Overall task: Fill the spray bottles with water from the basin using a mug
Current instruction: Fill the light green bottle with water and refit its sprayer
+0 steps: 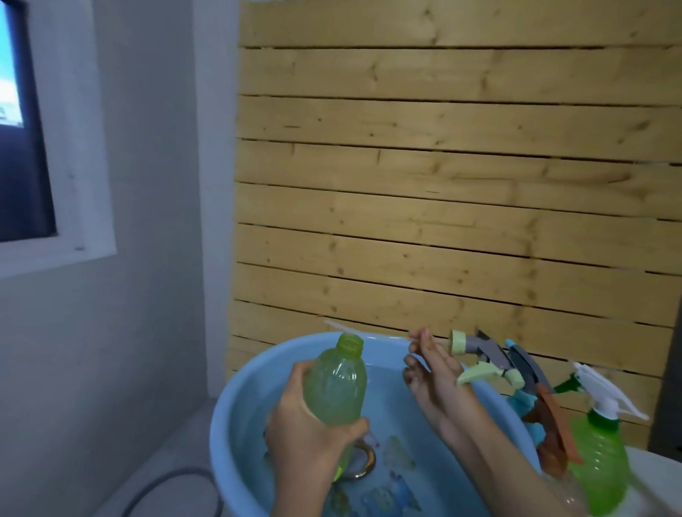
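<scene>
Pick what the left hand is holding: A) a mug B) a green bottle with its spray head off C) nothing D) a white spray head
B: the left hand grips the green bottle, neck open, over the blue basin; the right hand holds a spray head.

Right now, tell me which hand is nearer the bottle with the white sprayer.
Right. The right hand holds a sprayer head left of the white-sprayer bottle; the left hand is farther left, gripping the uncapped bottle.
</scene>
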